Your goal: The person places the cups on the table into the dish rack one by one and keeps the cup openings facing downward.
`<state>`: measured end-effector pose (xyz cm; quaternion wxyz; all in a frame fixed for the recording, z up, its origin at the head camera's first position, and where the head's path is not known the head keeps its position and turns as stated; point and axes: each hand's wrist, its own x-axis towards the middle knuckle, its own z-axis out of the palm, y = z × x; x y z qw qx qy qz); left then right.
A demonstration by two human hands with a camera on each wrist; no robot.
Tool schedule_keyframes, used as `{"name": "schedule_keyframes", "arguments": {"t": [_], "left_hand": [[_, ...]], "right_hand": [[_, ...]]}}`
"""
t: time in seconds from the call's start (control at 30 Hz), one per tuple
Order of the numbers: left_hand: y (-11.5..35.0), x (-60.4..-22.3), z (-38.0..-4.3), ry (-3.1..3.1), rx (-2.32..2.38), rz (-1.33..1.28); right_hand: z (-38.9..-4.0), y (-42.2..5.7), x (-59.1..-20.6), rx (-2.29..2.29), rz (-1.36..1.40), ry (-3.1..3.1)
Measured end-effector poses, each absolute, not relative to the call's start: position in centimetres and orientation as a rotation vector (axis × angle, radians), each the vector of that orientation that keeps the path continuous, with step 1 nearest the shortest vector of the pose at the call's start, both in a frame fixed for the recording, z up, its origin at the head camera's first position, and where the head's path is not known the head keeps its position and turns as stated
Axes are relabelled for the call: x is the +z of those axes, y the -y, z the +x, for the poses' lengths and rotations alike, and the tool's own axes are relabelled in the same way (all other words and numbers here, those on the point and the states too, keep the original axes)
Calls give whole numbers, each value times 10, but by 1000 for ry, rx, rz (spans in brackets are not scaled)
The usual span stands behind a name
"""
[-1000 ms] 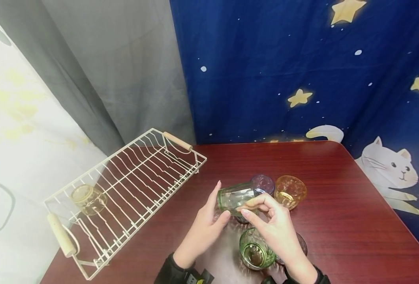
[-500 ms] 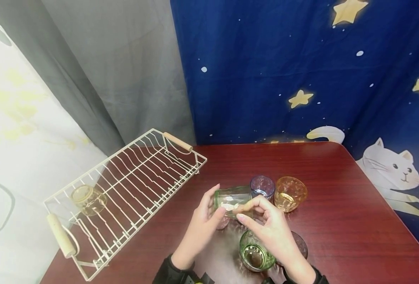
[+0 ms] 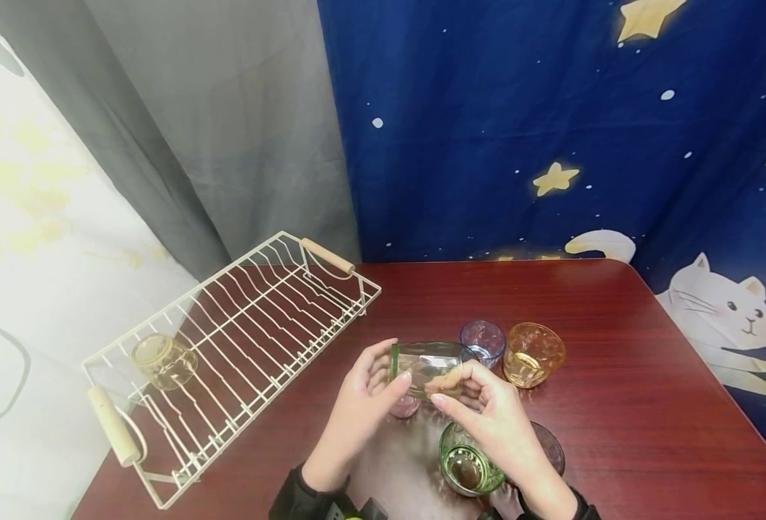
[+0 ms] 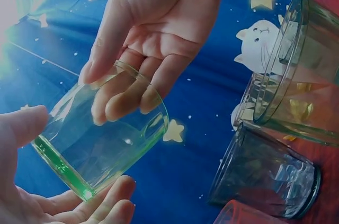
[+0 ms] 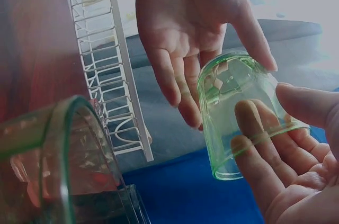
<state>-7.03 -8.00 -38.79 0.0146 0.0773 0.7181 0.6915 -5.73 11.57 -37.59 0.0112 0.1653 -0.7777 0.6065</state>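
Note:
A clear green glass [image 3: 429,361] is held on its side above the table, base to the left and mouth to the right. My left hand [image 3: 362,404] grips it round the thick base, thumb in front and fingers behind. At the mouth, my right hand [image 3: 496,415] pinches the wall, with fingers inside the glass and the thumb outside; the fingers show through it in both wrist views. Just beyond and below stand a blue glass [image 3: 483,339], an amber glass [image 3: 533,354] and a wider green glass [image 3: 467,466]. A pink glass [image 3: 405,406] is mostly hidden under the held one.
A white wire dish rack [image 3: 262,296] with wooden handles stands at the left. In its near-left end a pale yellow glass [image 3: 164,361] rests upside down and tilted. A purplish glass [image 3: 550,446] is partly hidden behind my right forearm. Curtains hang behind the table [image 3: 649,404].
Both hands have brought the green glass slightly left and levelled it. My right fingers have moved a little within its mouth. The pink glass has come partly into view beneath.

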Motion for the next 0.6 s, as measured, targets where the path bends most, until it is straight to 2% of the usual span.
{"name": "schedule_keyframes", "arguments": {"t": [0.6], "left_hand": [[91,-365,-74,-2380,2050,129]], "right_hand": [[-58,-119,-376,1658,583,2526]]}}
